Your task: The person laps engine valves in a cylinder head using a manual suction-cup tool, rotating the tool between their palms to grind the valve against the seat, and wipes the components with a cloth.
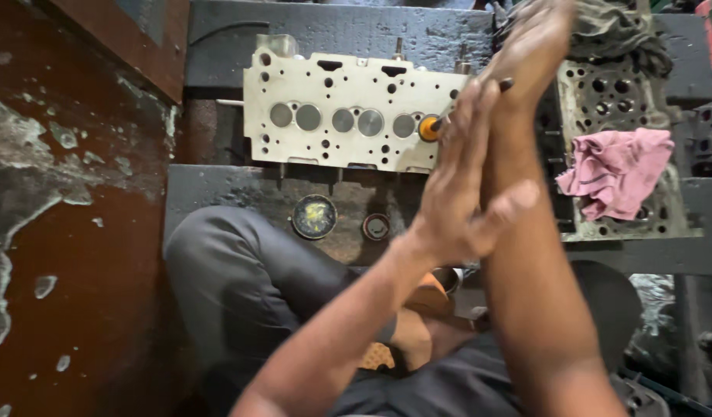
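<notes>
- left hand (456, 185) and right hand (530, 54) pressed flat together, palms pinching a thin dark tool shaft (506, 83) between them
- shaft's orange suction cup (428, 127) sits on a valve in the pale cylinder head (340, 108) — upper centre of frame
- pink rag (615, 170) on second cylinder head (603, 93), right
- two round tins (315, 216) on dark surface (217, 193) below

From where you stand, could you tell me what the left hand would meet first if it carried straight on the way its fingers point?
Probably the grey rag beyond the right hand, which already lies against the left hand; depth is unclear.

Left hand (456, 193) and right hand (530, 54) pressed palm to palm around stick tool (435, 123), orange cup on cylinder head (333, 116)
</notes>
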